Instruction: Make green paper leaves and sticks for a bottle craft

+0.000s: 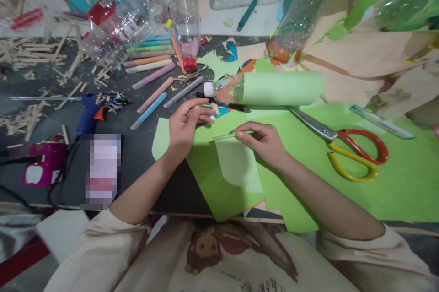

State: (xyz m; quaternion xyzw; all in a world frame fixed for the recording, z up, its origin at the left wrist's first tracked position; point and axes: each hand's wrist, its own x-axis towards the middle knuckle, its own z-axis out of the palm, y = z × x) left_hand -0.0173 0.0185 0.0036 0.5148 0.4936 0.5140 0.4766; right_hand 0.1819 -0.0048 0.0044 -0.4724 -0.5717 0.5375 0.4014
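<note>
Between the thumb and fingers of my left hand (pixel 185 125) is a small green paper piece (pixel 206 105), partly hidden by the fingertips. My right hand (pixel 262 140) pinches a thin green paper strip (pixel 222 136), seen nearly edge-on and pointing left. Both hands hover over bright green paper sheets (pixel 209 173) and a pale green paper piece (pixel 236 164). Just beyond them a clear plastic bottle (pixel 228 89) with a white cap lies on its side, wrapped in pale green paper (pixel 283 88). A black pen (pixel 236 107) lies by the bottle.
Scissors (pixel 329 134) with red and yellow handles lie at right, near a white-bodied pen or cutter (pixel 382 121). On the left are a blue glue gun (pixel 89 111), a phone (pixel 103 168), a purple box (pixel 44 161) and wooden sticks (pixel 37 51). Several markers (pixel 149 111) and bottles (pixel 185 13) stand beyond.
</note>
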